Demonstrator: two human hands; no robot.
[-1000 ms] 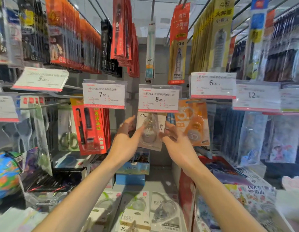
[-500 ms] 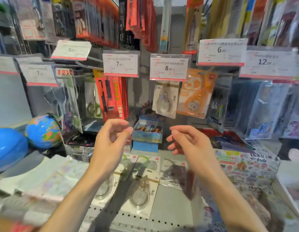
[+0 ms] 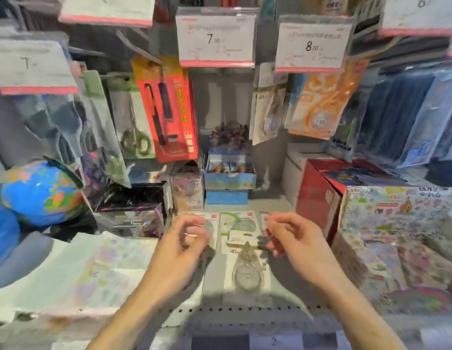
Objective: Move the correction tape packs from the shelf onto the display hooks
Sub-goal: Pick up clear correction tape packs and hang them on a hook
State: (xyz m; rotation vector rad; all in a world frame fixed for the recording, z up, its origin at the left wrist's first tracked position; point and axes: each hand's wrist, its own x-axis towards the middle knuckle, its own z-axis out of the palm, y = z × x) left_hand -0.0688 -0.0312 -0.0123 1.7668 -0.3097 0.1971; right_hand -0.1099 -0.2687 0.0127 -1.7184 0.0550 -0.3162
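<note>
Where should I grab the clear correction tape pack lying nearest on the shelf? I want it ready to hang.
Probably by the card's top edge. The clear correction tape pack lies flat on the shelf, its bulging blister in the lower middle and the flat header pointing away. Come from above with the right hand, slide fingers under that far edge and pinch it, leaving the blister free.

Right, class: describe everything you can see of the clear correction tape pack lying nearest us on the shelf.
The clear teardrop-shaped correction tape pack lies flat on the grey perforated metal shelf, its pointed tip facing away. A see-through dispenser sits on a pale backing card marked 40 near the top. It overlaps another pack behind it. Neither the left hand nor the right hand grips it.
</note>
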